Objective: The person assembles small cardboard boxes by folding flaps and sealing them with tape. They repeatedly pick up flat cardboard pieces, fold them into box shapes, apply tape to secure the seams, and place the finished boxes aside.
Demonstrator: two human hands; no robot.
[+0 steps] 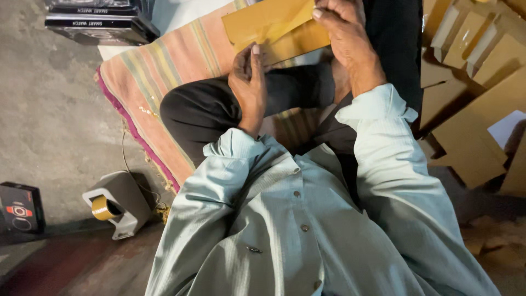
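Yellow-brown envelope [274, 27] sits above the person's lap, held between both hands — the left hand [249, 85] pinches its lower edge with thumb and fingers, the right hand [342, 33] grips its upper right corner. Cardboard boxes [476, 98] lie just beside the right arm.

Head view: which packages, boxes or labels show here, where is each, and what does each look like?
Yellow-brown paper envelope: top centre, flat, held by left hand and right hand.
Stack of flat black boxes: top left, light print on the edges.
Small black box: left edge, red and white picture.
Plain brown cardboard cartons: right side, folded, piled.
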